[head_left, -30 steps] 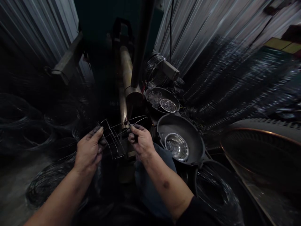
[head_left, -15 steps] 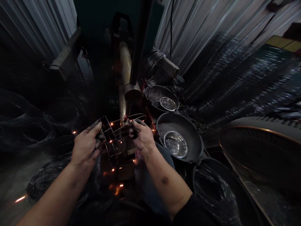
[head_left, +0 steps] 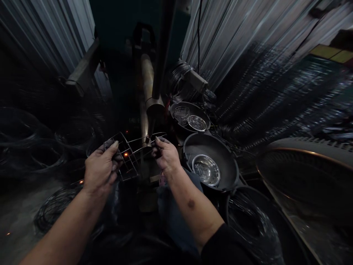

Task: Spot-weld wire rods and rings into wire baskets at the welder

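Note:
Both my hands hold a small wire grid frame (head_left: 129, 156) under the tip of a brass-coloured welding electrode arm (head_left: 147, 88). My left hand (head_left: 102, 167) grips the frame's left edge with curled fingers. My right hand (head_left: 165, 156) pinches thin curved wires at the frame's right side, close to the electrode tip. A few orange sparks glow on and below the frame.
Right of my hands stand a dark pan (head_left: 228, 173) holding a shiny steel bowl (head_left: 206, 169) and a farther pan (head_left: 176, 121) with small wire pieces. Wire coils (head_left: 55, 209) lie on the floor at left and lower right. Corrugated metal walls and stacked wire racks surround the spot.
Half a second ago many sparks flew around the frame; now only a few remain. The frame has shifted slightly left and up in my hands.

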### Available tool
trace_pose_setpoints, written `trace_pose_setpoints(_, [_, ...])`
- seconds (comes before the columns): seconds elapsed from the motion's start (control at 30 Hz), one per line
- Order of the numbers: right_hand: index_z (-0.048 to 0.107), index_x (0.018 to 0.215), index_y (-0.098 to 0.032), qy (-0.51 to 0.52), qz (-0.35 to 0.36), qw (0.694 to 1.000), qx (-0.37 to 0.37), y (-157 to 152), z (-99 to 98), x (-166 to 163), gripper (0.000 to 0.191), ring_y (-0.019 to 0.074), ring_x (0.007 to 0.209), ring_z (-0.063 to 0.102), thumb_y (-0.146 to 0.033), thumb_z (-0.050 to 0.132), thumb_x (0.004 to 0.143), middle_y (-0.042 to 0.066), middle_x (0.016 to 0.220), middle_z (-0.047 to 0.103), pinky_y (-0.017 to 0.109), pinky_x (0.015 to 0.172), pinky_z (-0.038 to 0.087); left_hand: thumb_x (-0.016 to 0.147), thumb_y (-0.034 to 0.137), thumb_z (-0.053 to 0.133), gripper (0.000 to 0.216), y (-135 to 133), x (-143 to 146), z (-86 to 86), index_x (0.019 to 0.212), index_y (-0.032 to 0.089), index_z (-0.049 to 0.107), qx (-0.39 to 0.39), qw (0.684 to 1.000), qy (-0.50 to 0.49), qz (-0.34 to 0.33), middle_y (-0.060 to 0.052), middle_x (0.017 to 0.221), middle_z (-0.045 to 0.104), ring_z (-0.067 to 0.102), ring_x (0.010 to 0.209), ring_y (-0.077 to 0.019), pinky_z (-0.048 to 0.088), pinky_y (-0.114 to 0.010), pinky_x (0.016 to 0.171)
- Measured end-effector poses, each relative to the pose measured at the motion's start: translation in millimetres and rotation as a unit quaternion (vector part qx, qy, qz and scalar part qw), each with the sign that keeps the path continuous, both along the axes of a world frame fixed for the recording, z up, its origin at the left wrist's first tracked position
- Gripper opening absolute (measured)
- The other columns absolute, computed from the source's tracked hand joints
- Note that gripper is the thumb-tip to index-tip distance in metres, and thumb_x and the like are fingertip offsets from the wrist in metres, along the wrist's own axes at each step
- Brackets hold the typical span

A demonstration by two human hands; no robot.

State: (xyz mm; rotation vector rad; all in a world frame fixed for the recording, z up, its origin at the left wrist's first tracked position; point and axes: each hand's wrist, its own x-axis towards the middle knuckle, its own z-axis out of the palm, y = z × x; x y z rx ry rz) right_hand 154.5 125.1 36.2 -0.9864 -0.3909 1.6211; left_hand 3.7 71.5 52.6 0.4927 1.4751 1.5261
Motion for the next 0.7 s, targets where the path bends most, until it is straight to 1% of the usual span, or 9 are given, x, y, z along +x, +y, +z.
trace_pose_setpoints(0.13, [0.056,0.067,-0.014,-0.023,0.004,0.999,0.040,10.6,-0.3,-5.9,0.013,0.0041,0.037,0.041,-0.018,0.069,0.071,-0.004,0.051,0.057,0.017,0.035,0.025,0.067,0.033,0.074,0.025,9.1,-5.4,-5.1,0.068,0.015,0.057,-0.016,0.999,-0.038,-0.009,0.006,0.049,0.047,0.031,0.034,-0.0013,0.044,-0.016,0.041])
trace_pose_setpoints(0.27, [0.056,0.069,-0.014,-0.028,-0.001,0.998,0.054,16.6,-3.1,-9.2,0.018,0.0043,0.036,0.041,-0.021,0.072,0.069,-0.004,0.051,0.057,0.017,0.035,0.025,0.065,0.033,0.075,0.026,15.8,-9.2,-13.6,0.067,0.015,0.056,-0.024,0.998,-0.064,-0.004,0.006,0.048,0.046,0.033,0.035,-0.0027,0.045,-0.017,0.041])
trace_pose_setpoints(0.37, [0.057,0.074,-0.015,-0.032,0.006,0.999,0.038,11.8,-9.8,-6.1,0.019,0.0055,0.038,0.044,-0.026,0.071,0.071,-0.003,0.053,0.059,0.017,0.036,0.028,0.065,0.031,0.075,0.025,16.3,-9.8,-16.0,0.067,0.015,0.055,-0.018,0.997,-0.081,-0.003,0.006,0.048,0.047,0.033,0.034,-0.0023,0.045,-0.017,0.041])
trace_pose_setpoints(0.43, [0.060,0.078,-0.015,-0.047,0.026,0.998,0.035,2.2,-16.6,-0.7,0.024,0.0068,0.044,0.050,-0.031,0.073,0.068,-0.001,0.059,0.063,0.017,0.039,0.033,0.065,0.027,0.075,0.023,15.8,-9.9,-15.9,0.068,0.015,0.055,-0.008,0.995,-0.100,-0.005,0.006,0.049,0.048,0.033,0.034,-0.0017,0.045,-0.017,0.041])
trace_pose_setpoints(0.5, [0.063,0.086,-0.016,-0.054,0.094,0.993,0.051,-13.2,-24.6,5.8,0.034,0.0095,0.057,0.059,-0.031,0.079,0.060,0.001,0.073,0.069,0.018,0.048,0.042,0.065,0.024,0.074,0.021,14.6,-10.5,-15.5,0.068,0.014,0.056,0.004,0.992,-0.123,-0.008,0.006,0.050,0.049,0.033,0.035,-0.0017,0.044,-0.016,0.041])
trace_pose_setpoints(0.53, [0.064,0.090,-0.017,-0.058,0.156,0.984,0.059,-23.0,-28.7,8.9,0.041,0.0115,0.065,0.062,-0.028,0.081,0.054,0.001,0.081,0.070,0.020,0.055,0.046,0.064,0.022,0.074,0.020,13.2,-11.1,-15.5,0.068,0.014,0.056,0.011,0.991,-0.132,-0.010,0.006,0.051,0.050,0.034,0.035,-0.0017,0.044,-0.017,0.041])
trace_pose_setpoints(0.6, [0.067,0.095,-0.018,-0.080,0.289,0.951,0.069,-46.2,-36.5,13.1,0.051,0.0152,0.079,0.064,-0.022,0.084,0.047,0.001,0.089,0.070,0.027,0.072,0.050,0.063,0.019,0.073,0.017,7.6,-13.4,-16.2,0.068,0.014,0.057,0.025,0.990,-0.141,-0.012,0.005,0.053,0.052,0.037,0.036,-0.0022,0.045,-0.017,0.043])
trace_pose_setpoints(0.67, [0.069,0.091,-0.017,-0.124,0.385,0.912,0.071,-72.6,-42.4,14.4,0.046,0.0169,0.085,0.063,-0.023,0.083,0.048,0.000,0.087,0.070,0.033,0.084,0.048,0.063,0.019,0.073,0.016,-3.4,-16.7,-18.5,0.071,0.013,0.061,0.010,0.991,-0.131,-0.029,0.003,0.056,0.056,0.040,0.037,-0.0032,0.043,-0.016,0.039])
trace_pose_setpoints(0.7, [0.070,0.089,-0.016,-0.141,0.414,0.896,0.073,-86.0,-44.2,14.3,0.041,0.0169,0.086,0.063,-0.025,0.082,0.051,0.000,0.085,0.070,0.033,0.088,0.046,0.064,0.021,0.074,0.016,-11.3,-18.7,-20.6,0.072,0.012,0.063,-0.011,0.991,-0.124,-0.044,0.000,0.057,0.058,0.040,0.035,-0.0037,0.038,-0.016,0.034])
